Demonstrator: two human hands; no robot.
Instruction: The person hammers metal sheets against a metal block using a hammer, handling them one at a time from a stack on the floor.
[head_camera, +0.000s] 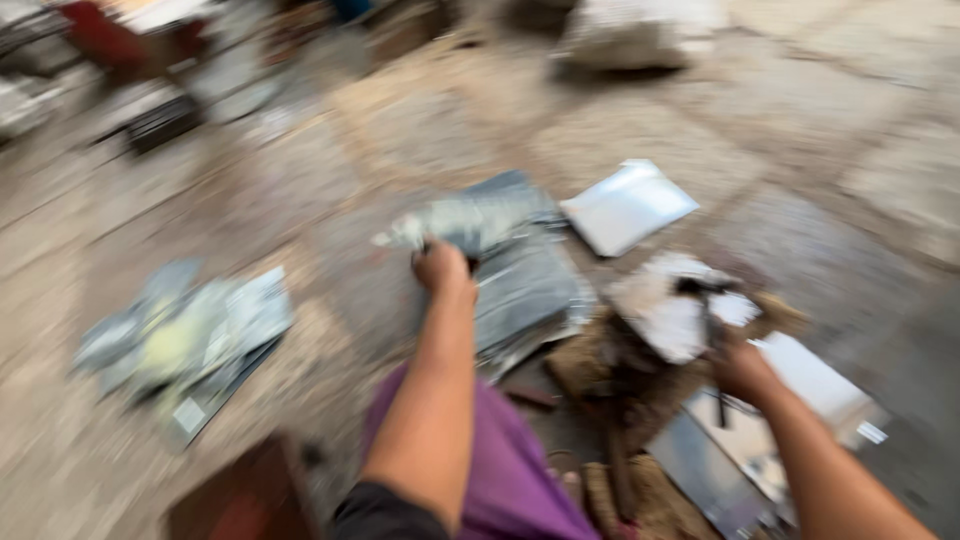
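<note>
Left hand (443, 268): clenched on a crumpled grey metal sheet (480, 220), above the sheet pile (525, 295)
Right hand (742, 368): grip unclear (blurred); beside dark tool (712, 330) on wooden block (610, 375)

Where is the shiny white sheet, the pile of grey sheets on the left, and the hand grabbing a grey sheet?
white sheet (628, 205), head view, its middle.
grey pile (185, 335), head view, its middle.
left hand (443, 268), head view, its back.
</note>
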